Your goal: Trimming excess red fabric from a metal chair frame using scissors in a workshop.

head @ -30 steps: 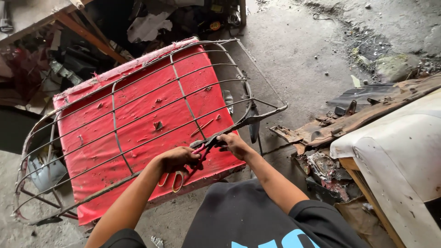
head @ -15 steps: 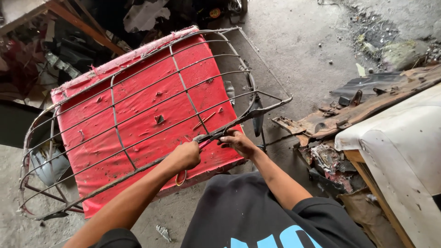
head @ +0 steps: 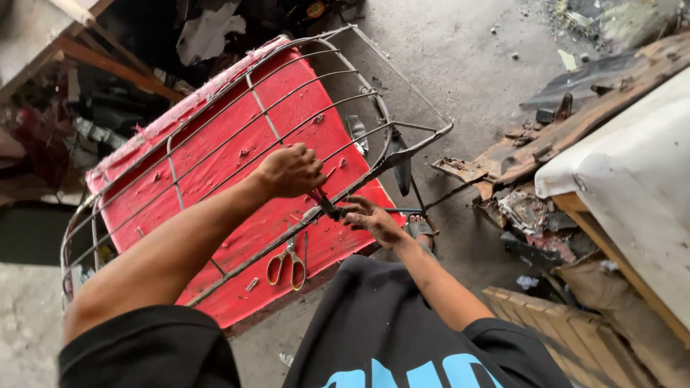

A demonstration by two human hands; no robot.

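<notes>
A rusty wire seat frame (head: 169, 159) lies tilted over a red vinyl cover (head: 298, 111) on the floor. My left hand (head: 290, 171) is raised over the frame's near edge, closed on a small pliers-like tool (head: 325, 203) whose dark tip meets the edge bar. Just right of that tip, my right hand (head: 369, 218) grips the same edge bar (head: 402, 153). Orange-handled scissors (head: 287, 262) rest on the red cover below the bar, with no hand on them.
To the right are a white padded panel (head: 632, 179) on a wooden frame, rusty scrap and debris (head: 525, 151), and wooden slats (head: 568, 338). My sandalled foot (head: 420, 228) stands by the frame. Cluttered shelving (head: 108, 86) lies behind, on a concrete floor (head: 445, 65).
My left hand has lifted up and away from me with the tool. The orange-handled scissors have left that hand and now lie on the red cover. The right hand stays on the bar.
</notes>
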